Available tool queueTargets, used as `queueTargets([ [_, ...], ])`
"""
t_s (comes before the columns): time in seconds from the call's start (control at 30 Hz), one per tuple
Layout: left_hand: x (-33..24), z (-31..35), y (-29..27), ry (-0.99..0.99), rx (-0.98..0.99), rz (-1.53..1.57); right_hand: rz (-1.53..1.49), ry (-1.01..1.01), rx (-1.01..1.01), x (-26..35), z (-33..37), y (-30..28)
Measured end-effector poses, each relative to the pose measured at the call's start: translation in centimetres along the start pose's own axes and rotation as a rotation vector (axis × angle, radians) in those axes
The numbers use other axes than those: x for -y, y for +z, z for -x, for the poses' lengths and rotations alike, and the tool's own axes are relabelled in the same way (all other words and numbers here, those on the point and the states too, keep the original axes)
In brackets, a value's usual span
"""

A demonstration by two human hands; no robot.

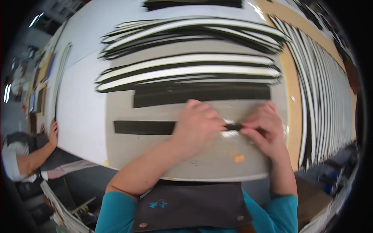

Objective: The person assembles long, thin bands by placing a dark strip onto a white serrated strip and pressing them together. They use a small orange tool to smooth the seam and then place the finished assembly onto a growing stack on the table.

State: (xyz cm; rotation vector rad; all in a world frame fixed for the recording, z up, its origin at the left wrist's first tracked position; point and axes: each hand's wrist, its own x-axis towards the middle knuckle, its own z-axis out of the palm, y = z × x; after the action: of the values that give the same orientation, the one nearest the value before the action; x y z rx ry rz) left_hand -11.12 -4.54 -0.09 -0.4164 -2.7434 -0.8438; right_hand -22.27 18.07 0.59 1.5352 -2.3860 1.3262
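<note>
A flat dark fabric strip [143, 127] lies crosswise on the grey work mat [128, 155] in front of me. My left hand [198, 123], somewhat blurred, is closed over the strip's middle with its fingers curled down. At the strip's right end, my right hand [266, 128] pinches the dark material between thumb and fingers. A short dark piece shows between the two hands, with shiny glare around it. What lies under the left palm is hidden. A small orange piece [239, 158] rests on the mat nearer to me.
Beyond my hands lie flat dark strips [202, 95], then white-and-black folded bands [186, 72] and a looser bundle [194, 33]. More bands [318, 93] line the tan board at right. At left, another person's hand [53, 132] touches the white table's edge.
</note>
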Motion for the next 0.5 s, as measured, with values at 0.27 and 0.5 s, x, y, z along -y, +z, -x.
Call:
queueTargets([
  [0.27,0.5,0.1,1.0,0.021,-0.116,0.102,-0.037,0.134,-0.014,0.0,1.1,-0.1],
  [0.5,0.4,0.1,0.5,-0.036,-0.142,0.137,-0.078,0.181,0.000,-0.9,1.1,-0.9],
])
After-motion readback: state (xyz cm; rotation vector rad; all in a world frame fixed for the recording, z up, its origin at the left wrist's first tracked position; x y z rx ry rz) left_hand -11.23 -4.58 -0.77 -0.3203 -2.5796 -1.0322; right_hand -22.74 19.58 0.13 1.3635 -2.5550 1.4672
